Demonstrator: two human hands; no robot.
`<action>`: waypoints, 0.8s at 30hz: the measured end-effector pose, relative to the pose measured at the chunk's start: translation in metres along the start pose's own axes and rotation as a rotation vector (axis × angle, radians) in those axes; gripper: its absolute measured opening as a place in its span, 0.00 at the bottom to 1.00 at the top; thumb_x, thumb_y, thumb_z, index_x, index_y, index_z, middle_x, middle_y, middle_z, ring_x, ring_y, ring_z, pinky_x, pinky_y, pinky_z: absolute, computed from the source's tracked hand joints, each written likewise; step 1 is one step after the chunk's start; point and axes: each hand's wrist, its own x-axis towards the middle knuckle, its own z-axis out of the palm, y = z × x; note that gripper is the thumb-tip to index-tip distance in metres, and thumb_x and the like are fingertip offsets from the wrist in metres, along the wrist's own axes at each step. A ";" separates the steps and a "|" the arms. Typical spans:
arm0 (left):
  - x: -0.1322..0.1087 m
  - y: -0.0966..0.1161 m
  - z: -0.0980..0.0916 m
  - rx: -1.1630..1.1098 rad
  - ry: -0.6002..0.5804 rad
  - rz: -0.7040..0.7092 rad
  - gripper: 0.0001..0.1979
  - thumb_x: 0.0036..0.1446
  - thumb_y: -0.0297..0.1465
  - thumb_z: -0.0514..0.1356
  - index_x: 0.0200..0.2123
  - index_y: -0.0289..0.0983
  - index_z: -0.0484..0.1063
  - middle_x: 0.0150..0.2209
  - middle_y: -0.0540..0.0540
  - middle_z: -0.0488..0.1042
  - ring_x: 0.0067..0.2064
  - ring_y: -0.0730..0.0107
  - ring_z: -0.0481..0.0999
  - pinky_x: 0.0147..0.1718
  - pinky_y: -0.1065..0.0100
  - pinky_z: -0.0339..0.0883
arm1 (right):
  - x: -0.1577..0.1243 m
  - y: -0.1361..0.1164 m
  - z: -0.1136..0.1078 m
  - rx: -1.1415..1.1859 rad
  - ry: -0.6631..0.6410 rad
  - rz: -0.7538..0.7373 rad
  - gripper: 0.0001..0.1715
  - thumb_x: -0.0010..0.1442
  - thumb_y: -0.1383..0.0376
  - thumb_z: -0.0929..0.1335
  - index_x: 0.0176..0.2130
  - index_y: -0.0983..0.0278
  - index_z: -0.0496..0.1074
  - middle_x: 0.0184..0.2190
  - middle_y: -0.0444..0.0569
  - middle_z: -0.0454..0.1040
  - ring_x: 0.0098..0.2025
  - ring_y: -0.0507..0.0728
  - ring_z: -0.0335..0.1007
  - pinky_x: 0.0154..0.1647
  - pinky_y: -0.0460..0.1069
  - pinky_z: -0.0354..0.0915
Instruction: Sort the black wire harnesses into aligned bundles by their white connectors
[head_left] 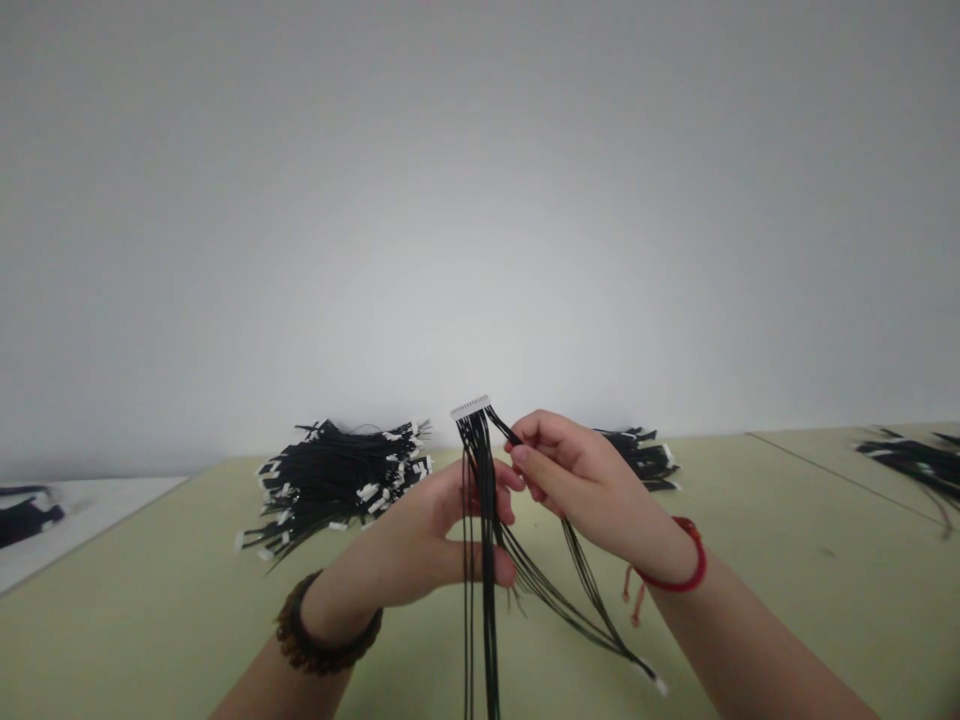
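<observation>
Both of your hands, the left hand and the right hand, are at one wire harness, just below the centre of the frame. Your right hand is closed in a pinch, thumb against forefinger, on the few black wires leaving the right end of the white connector. Your left hand is half open, thumb and fingers apart, with the main strands running down across it; you cannot tell from this view whether its fingers grip any. The connector stands above both hands, slightly tilted with its right end higher, a row of small dark marks along its top edge. From it thin black wires hang in a dense strand past the bottom edge of the frame, while two looser bunches slope to the lower right and meet at a small white plug. You have a beaded bracelet on the left wrist and a red cord on the right. Beyond your left hand, left of centre, lies a heap of black wires with white connectors; a smaller bundle shows behind your right hand. The pale green table meets a plain grey wall.
</observation>
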 end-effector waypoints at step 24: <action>0.003 0.008 0.001 0.426 0.387 0.001 0.08 0.58 0.34 0.53 0.35 0.35 0.68 0.27 0.50 0.69 0.30 0.72 0.68 0.30 0.72 0.63 | -0.001 -0.008 0.010 0.182 -0.215 0.206 0.08 0.55 0.65 0.64 0.30 0.64 0.58 0.22 0.43 0.66 0.18 0.46 0.57 0.13 0.41 0.54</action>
